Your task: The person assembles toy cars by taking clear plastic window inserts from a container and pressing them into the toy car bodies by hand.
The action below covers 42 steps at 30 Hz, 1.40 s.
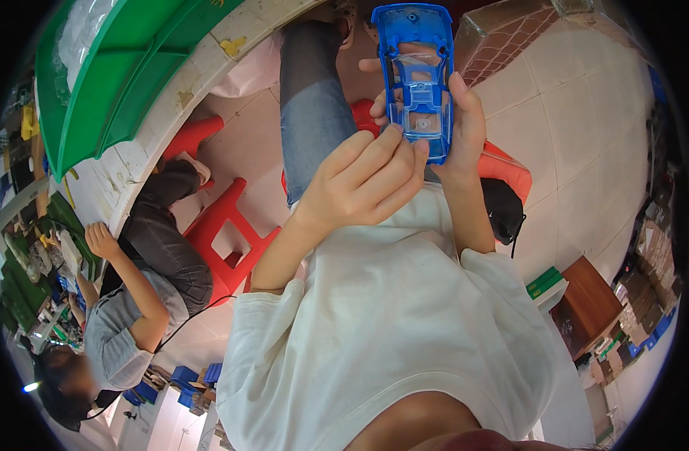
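Observation:
A blue plastic toy car body shell (413, 24) lies with its hollow inside facing up, in my right hand (466, 131). That hand is closed around it from below, with the thumb along the right edge and fingertips showing past the left edge. Inside the shell sits a clear plastic window piece (424, 122). My left hand (371, 177) has its fingers curled, and the thumb and fingertips pinch at the near left end of the window piece. Those fingertips partly hide the corner there.
On the left, a green plastic bin (111, 83) holding clear bags rests on a worn white table edge (145, 150). A co-worker (126, 316) sits beside it near a red stool (228, 233). Cardboard cartons (502, 37) stand at the far right, and a brown box (587, 304) at the right.

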{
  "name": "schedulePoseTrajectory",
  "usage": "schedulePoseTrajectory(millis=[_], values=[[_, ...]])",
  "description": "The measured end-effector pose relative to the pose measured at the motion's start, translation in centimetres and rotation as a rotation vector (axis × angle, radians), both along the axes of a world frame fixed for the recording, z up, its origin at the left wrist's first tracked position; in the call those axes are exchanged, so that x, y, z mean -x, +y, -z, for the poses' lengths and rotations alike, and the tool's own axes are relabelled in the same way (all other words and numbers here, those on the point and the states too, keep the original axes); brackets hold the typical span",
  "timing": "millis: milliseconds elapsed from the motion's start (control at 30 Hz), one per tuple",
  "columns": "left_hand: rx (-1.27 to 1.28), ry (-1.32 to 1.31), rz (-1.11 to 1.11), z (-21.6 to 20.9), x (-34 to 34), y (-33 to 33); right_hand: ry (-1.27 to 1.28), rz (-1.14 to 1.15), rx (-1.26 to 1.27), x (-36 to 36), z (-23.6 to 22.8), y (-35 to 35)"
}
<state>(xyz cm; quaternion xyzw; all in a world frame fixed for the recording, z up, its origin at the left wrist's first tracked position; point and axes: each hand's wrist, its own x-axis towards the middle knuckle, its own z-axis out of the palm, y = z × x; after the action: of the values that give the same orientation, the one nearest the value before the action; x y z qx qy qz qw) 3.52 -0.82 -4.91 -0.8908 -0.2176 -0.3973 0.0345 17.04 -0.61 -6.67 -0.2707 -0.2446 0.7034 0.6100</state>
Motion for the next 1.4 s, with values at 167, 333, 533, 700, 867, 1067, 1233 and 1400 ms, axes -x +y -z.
schedulePoseTrajectory(millis=[167,333,533,700,867,1067,1233,1400], values=[[-0.034,0.028,-0.005,0.1,0.1,0.1,-0.039,-0.019,0.007,0.0,0.0,0.1],[0.038,0.020,0.067,-0.2,0.3,0.8,0.000,-0.057,0.029,0.2,0.2,0.1],[0.085,-0.007,0.093,0.0,0.5,1.1,0.005,-0.046,0.038,0.4,0.5,0.1],[-0.034,0.063,0.006,-0.1,0.5,0.7,-0.026,-0.041,0.028,0.5,0.5,0.2],[-0.076,0.090,-0.062,0.1,0.5,0.5,-0.039,-0.048,0.036,0.6,0.3,0.2],[-0.006,0.099,-0.218,-0.2,-0.1,-0.1,-0.023,-0.015,-0.016,0.8,0.0,0.2],[0.035,0.151,-0.218,-0.6,0.0,0.0,-0.343,-0.035,-0.079,0.1,0.1,0.4],[0.317,0.331,-0.257,-1.6,0.3,0.3,-0.113,0.032,-0.007,0.4,0.7,0.2]])
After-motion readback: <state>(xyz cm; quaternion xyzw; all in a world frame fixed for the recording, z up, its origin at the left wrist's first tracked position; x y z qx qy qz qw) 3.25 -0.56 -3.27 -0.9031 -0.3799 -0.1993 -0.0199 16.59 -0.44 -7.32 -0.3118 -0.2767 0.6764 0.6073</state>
